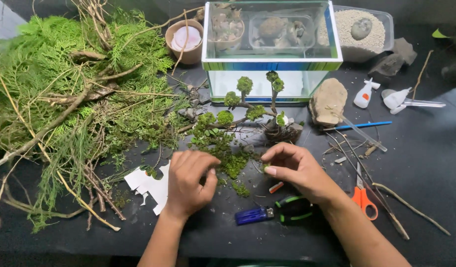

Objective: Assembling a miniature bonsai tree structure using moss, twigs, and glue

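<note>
A small model tree (248,106) with round green moss tufts on brown twig branches stands on the black table, rooted on a small dark stone base (281,132). Loose moss (228,158) lies in a patch in front of it. My left hand (188,180) is curled over the moss patch, fingers pinching at it. My right hand (295,168) pinches a tiny green bit of moss (265,166) between thumb and fingertips, just right of the patch and below the tree's base.
A big heap of green conifer sprigs and twigs (74,94) fills the left. A glass tank (272,49) stands behind the tree, with a tub of white gravel (361,29) and a tan rock (328,101) right. Blue lighter (252,215), orange scissors (362,195), glue bottles (362,94), white card (149,185).
</note>
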